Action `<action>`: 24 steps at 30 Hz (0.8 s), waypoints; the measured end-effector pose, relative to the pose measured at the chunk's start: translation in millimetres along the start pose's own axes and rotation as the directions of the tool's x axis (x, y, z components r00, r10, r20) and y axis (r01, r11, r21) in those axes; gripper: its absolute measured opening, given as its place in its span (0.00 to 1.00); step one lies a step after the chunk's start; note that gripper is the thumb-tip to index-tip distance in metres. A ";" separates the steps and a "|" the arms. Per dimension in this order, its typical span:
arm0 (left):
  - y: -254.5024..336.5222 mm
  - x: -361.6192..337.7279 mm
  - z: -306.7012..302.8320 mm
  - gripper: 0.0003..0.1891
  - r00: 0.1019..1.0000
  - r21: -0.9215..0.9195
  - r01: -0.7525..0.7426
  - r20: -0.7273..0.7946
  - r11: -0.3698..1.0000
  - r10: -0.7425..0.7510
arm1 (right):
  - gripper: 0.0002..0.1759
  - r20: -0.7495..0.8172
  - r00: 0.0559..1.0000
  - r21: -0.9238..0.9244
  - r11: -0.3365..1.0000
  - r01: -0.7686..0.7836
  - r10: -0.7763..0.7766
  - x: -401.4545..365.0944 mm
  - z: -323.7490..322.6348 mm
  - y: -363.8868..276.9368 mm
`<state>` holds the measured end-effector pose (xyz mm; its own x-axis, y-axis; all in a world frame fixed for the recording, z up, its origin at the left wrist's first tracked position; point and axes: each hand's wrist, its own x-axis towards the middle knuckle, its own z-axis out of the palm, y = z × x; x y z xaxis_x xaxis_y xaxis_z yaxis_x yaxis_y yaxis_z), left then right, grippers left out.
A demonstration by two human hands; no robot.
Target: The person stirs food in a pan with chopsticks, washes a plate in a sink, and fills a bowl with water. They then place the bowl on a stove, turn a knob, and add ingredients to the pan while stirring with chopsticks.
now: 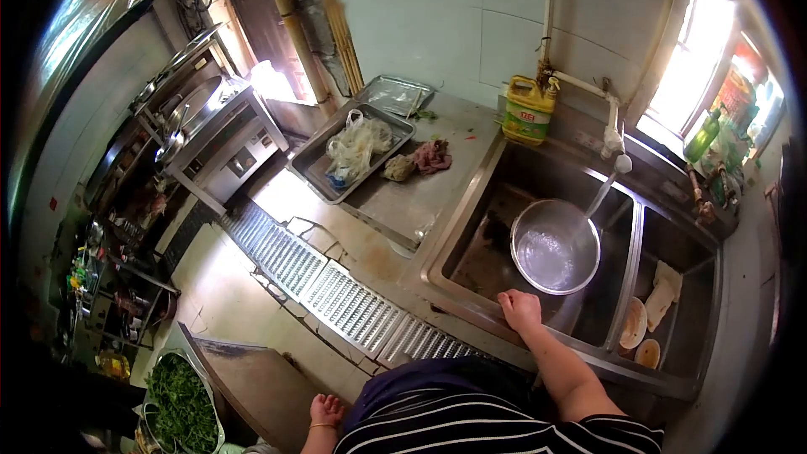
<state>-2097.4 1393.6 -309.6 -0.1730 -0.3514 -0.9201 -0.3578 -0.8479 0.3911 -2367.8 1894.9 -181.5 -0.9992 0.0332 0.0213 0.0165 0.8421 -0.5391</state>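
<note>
A steel bowl (556, 247) sits in the larger basin of a steel sink (471, 240), and water runs into it from a tap (620, 163). My right hand (521, 311) is over the sink's front edge, close below the bowl but apart from it. Its fingers are curled in, and no object shows in them. Low beside my body hangs my left hand (327, 410), its fingers loosely bent and holding nothing. It is nearest to a metal-topped surface (261, 378).
Dishes (634, 324) and a pale cloth-like item (664, 292) lie in the smaller basin. A yellow jug (528, 111) stands behind the sink. Plastic bags (357, 147) fill a tray (307, 170) on the counter. Leafy greens (181, 403) fill a container at lower left. Drain grates (353, 307) cross the floor.
</note>
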 end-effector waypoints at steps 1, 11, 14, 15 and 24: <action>-0.6 -0.4 -0.3 0.14 1.000 0.017 -0.002 -0.004 1.000 0.002 | 0.20 0.004 1.000 0.002 1.000 -0.002 0.002 -0.3 -0.1 -0.1; 2.9 2.0 0.1 0.17 0.999 0.064 -0.034 0.010 0.997 0.033 | 0.17 0.017 1.000 -0.005 1.000 0.000 0.000 -0.2 -4.5 -4.4; 1.4 0.5 0.8 0.16 1.000 0.068 -0.030 0.000 0.997 0.030 | 0.17 0.015 1.000 0.000 1.000 -0.011 0.011 -0.8 -5.9 -5.6; -0.6 -0.2 0.5 0.16 1.000 0.062 -0.025 -0.010 0.998 0.025 | 0.18 0.011 1.000 0.000 1.000 -0.006 0.006 -0.7 -3.9 -3.3; -7.2 -8.1 4.7 0.13 0.999 0.051 0.001 -0.044 0.999 0.001 | 0.19 0.017 0.999 0.025 0.999 -0.030 0.029 -0.1 -4.5 -3.5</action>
<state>-2097.8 1404.4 -304.8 -0.1324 -0.3697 -0.9197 -0.4047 -0.8268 0.3906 -2367.6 1894.4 -175.9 -0.9988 0.0486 -0.0087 0.0451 0.8268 -0.5606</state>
